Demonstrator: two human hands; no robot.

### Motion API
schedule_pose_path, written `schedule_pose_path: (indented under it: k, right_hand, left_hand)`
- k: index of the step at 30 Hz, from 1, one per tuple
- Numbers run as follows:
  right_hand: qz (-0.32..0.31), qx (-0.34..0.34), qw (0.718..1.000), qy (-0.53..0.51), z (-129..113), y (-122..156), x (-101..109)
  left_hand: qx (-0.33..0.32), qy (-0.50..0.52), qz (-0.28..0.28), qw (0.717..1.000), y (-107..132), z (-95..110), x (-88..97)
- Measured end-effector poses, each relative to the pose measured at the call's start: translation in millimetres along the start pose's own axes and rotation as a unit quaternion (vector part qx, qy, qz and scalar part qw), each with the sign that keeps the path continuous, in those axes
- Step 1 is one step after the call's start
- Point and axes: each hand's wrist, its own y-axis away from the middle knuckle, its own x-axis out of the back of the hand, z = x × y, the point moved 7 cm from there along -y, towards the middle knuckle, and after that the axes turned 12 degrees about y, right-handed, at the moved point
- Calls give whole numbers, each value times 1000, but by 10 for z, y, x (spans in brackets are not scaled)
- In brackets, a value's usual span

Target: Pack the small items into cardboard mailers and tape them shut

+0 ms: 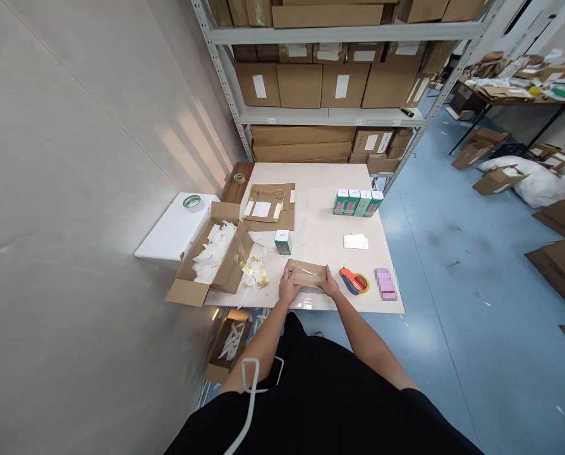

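A small brown cardboard box [307,273] with clear tape across its top is held between both hands near the table's front edge. My left hand [289,285] grips its left end, and my right hand [328,283] grips the right end. Just beyond it stands a single green-and-white carton [283,242]. To the right of my right hand lie red-handled scissors [349,278], against a yellow-rimmed tape roll [362,284]. White cards [355,241] lie farther back, and several matching green cartons [358,203] stand in a row behind them.
On the left, an open cardboard box [228,268] holds white paper, with tape scraps [255,272] beside it. Flattened cardboard [282,218] lies at the table's back left. A white box [171,227] carries a tape roll [191,201]. Shelving [332,116] with boxes rises behind.
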Motion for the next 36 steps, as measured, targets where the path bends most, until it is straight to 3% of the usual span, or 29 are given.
schedule_pose_path:
  k: [4,7,12,20,23,27,29,32,36]
  right_hand:
    - [7,-13,1000,7,79,-37,84]
    - [42,-25,999,24,132,-30,199]
    - [51,-15,998,36,203,42,296]
    - [-15,15,1000,19,40,33,249]
    - [23,47,999,10,45,36,370]
    - [151,-1,988,31,330,66,728]
    - [175,-36,983,49,514,77,861]
    - [154,-74,982,79,759,76,930]
    - [101,-88,985,108,970,92,819]
  left_hand:
    - [-9,9,17,1000,-78,80,-144]
    - [-20,24,-4,1000,-144,132,-279]
    - [39,35,-44,998,-138,15,-501]
    - [56,15,-55,997,-259,-139,-337]
    - [60,15,-68,996,-294,-158,-287]
    - [72,6,-67,995,-294,-157,-296]
    - [73,-1,-64,995,-293,-152,-306]
    - [64,-6,-64,996,-305,-144,-310]
    - [80,-13,-71,994,-330,-185,-316]
